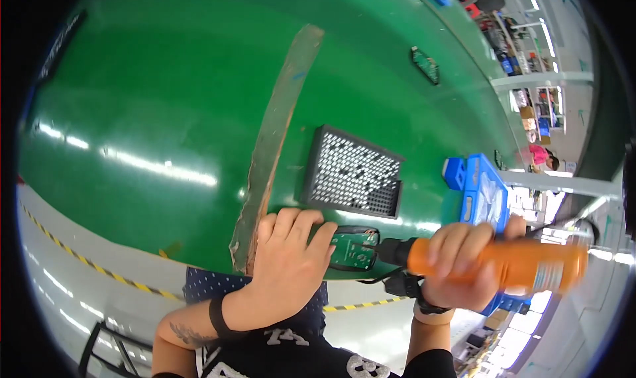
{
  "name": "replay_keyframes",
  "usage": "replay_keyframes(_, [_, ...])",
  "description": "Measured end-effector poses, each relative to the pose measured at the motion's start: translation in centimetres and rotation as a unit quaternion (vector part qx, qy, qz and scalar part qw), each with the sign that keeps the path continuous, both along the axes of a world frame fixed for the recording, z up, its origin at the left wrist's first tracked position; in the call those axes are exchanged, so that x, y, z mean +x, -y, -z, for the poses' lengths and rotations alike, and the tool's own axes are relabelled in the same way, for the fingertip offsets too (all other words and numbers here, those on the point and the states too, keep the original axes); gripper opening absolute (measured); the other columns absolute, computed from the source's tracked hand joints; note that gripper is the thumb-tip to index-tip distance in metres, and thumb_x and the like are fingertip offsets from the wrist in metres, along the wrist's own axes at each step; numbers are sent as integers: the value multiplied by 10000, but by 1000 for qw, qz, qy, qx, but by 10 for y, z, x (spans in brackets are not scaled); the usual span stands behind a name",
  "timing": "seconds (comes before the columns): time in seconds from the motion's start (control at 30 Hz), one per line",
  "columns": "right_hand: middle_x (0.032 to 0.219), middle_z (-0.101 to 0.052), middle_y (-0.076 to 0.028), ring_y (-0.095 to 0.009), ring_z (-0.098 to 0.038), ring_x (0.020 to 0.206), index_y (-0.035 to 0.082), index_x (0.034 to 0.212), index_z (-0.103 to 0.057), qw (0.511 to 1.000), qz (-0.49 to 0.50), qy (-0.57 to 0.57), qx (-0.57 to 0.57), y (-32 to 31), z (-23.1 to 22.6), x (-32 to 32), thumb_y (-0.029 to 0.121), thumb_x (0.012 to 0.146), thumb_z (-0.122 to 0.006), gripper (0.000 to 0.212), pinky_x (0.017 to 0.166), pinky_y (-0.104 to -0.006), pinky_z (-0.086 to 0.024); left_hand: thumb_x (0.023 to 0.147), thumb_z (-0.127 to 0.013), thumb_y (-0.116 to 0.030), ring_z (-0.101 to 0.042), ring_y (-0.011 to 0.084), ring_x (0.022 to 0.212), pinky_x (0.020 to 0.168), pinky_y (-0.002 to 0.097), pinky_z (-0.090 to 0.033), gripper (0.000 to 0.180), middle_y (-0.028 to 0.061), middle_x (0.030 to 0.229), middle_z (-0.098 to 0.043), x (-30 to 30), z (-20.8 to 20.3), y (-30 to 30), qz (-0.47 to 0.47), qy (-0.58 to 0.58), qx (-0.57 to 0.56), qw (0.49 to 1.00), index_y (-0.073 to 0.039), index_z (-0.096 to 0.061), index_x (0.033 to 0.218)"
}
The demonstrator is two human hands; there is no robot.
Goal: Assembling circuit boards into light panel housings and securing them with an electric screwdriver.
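Circuit board [347, 259]: 1 green board in a dark casing, just on the near side of the dark tray [311, 169].
Orange driver [530, 264]: near side of the dark tray and to its right, its bit [366, 247] reaching over the board; whether the tip touches is too fine to tell.
Right hand [462, 265]: fingers wrapped firmly round the driver's body.
Left hand [288, 262]: fingers bent, at the casing's left end; I cannot tell whether they pinch it or only brace it.
Bit on board: the step looks like driving a fastener; best done with the bit square to the board, pressure steady, the casing braced, the 2nd hand's fingertips clear of the tip, and the trigger eased once resistance rises.
Dark tray contents: a grid mostly filled with pale dots, perhaps small parts, darker at the near right corner.
Blue bin [468, 207]: right of the dark tray, holding whitish, translucent material, unclear what.
Spare board [424, 66]: 1 green piece, beyond the dark tray and to its right.
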State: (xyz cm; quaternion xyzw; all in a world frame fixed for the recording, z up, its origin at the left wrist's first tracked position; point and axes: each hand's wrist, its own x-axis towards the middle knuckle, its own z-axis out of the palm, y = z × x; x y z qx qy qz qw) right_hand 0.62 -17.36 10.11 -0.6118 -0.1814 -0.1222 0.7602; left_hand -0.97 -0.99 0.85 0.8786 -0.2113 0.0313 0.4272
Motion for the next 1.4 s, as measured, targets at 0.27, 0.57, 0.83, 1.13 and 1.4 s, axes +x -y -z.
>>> replay_keyframes(0.27, [849,-522,-69,-176,-561,701,40,1274,-278,897,201,-359,-164,98,25,2,122,813,-592,564,668,-330,-481,694,-661,-129,-465,283,960,837,397,-334,336,97,1041,-549,1,-13,0,90,66,26,993,-32,-567,1002])
replay_keyframes(0.57, [1147,-537,-210,-258,-532,1059,-17,1240,-418,911,126,-310,-243,180,-40,-39,229,812,-616,531,884,-349,-437,655,-723,-173,-450,309,1019,879,397,-326,520,166,1100,-531,-6,-33,26,166,67,90,980,6,-520,1099])
replay_keyframes(0.83, [1074,-549,-266,-373,-530,1026,7,1143,-468,535,393,-443,-603,320,31,-106,239,666,-706,581,850,-406,-445,687,-718,-118,-554,266,841,767,353,-439,501,181,967,-562,-15,-33,15,77,-90,-4,993,39,-476,1097])
replay_keyframes(1.13, [900,-595,-198,-358,-556,927,35,801,-607,515,504,-190,-667,314,63,-118,151,708,-639,152,808,-408,-450,827,-551,-8,-513,152,965,833,268,-408,360,113,1087,-517,-12,-15,3,27,-280,-301,911,46,-417,1157])
replay_keyframes(1.4, [879,-585,-110,-230,-580,835,17,963,-530,621,566,-120,-528,278,18,-108,51,858,-494,117,709,-279,-429,884,-374,25,-478,372,1108,881,537,-447,560,151,1277,-382,1,-41,12,105,-504,-543,664,-117,-135,1369])
